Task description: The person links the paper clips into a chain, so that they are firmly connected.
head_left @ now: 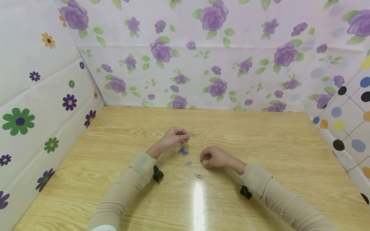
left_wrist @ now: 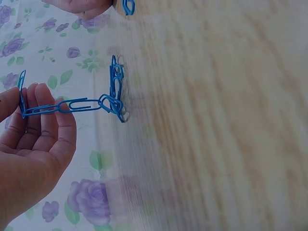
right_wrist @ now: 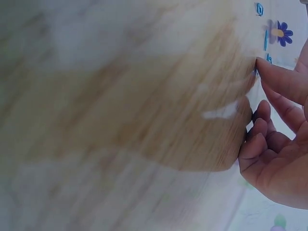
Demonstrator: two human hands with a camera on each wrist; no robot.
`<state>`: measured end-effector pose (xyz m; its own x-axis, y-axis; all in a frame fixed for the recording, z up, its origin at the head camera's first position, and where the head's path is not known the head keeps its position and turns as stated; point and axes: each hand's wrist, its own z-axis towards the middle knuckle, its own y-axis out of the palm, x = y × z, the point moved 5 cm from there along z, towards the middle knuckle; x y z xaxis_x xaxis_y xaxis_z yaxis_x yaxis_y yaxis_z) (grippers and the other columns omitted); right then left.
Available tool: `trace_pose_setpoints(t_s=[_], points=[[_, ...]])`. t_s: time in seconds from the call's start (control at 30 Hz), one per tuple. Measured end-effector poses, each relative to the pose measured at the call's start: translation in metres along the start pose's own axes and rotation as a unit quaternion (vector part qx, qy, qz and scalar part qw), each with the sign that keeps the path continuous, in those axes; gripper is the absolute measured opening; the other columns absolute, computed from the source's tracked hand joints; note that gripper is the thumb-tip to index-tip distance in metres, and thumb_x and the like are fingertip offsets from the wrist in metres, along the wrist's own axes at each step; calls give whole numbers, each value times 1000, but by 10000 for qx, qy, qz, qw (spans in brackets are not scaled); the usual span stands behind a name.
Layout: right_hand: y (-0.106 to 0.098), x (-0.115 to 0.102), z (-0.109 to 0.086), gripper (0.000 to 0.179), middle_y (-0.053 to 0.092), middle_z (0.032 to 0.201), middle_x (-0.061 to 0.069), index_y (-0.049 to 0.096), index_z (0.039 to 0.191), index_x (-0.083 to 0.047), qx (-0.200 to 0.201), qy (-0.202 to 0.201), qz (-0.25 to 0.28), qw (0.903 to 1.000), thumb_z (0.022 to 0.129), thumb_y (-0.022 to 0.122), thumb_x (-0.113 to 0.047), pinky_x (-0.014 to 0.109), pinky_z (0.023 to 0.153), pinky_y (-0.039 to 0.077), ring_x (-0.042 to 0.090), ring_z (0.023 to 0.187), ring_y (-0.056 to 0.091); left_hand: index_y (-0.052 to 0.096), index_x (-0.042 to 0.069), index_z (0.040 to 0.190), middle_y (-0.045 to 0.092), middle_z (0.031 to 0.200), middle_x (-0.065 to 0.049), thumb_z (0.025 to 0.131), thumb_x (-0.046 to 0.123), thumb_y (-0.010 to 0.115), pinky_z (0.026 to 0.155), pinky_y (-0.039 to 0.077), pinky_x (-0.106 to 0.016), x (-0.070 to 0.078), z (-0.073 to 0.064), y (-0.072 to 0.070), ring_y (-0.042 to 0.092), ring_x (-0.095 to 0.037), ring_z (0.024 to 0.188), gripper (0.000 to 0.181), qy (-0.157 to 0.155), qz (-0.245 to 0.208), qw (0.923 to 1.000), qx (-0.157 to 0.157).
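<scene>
My left hand pinches the end paper clip of a blue paper clip chain between thumb and forefinger. From there the chain runs down to the table, where its lower links lie bunched. To the right, my right hand rests low at the tabletop with a single paper clip between thumb and forefinger. In the right wrist view the fingertips mostly hide that clip, and the other fingers are curled against the wood.
Two loose paper clips lie on the wooden table, one between the hands and another nearer the front. Patterned cloth rises behind the table and along both sides. Each wrist wears a small black camera.
</scene>
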<state>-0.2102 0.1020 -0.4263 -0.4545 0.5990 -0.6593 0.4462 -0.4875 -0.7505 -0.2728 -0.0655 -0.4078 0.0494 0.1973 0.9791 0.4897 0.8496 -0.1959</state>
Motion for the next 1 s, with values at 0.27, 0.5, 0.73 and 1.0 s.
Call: trace_pose_setpoints(t_s=[0.27, 0.5, 0.73, 1.0], points=[[3, -2, -1, 21, 57, 68, -3, 60, 81, -4, 193, -187, 507, 9984, 66, 69, 7, 21, 59, 44, 6, 63, 51, 57, -16, 101, 57, 95, -33, 91, 6, 53, 76, 49, -49, 0, -1, 1, 54, -47, 90, 23, 104, 77, 9999, -53], [-3, 5, -1, 13, 59, 70, 1, 63, 84, -1, 213, 105, 1054, 9941, 74, 62, 8, 23, 56, 44, 9, 60, 51, 59, -12, 99, 59, 94, -29, 91, 7, 53, 77, 47, -51, 1, -1, 2, 55, -46, 90, 21, 111, 87, 9999, -86], [-12, 22, -1, 14, 64, 80, 11, 66, 94, 3, 306, 806, 2081, 9743, 86, 60, -6, 29, 54, 46, 17, 65, 54, 57, -15, 102, 57, 97, -32, 91, 8, 54, 79, 46, -53, 3, -1, 4, 55, -46, 91, 25, 88, 128, 9998, -134], [-21, 26, -1, 25, 64, 84, 23, 57, 109, 11, 240, 1077, 3246, 9394, 91, 52, -5, 25, 54, 45, 17, 65, 60, 55, -17, 102, 59, 91, -29, 92, 5, 52, 81, 44, -56, 6, -2, 6, 53, -49, 92, 24, 134, 78, 9996, -240]])
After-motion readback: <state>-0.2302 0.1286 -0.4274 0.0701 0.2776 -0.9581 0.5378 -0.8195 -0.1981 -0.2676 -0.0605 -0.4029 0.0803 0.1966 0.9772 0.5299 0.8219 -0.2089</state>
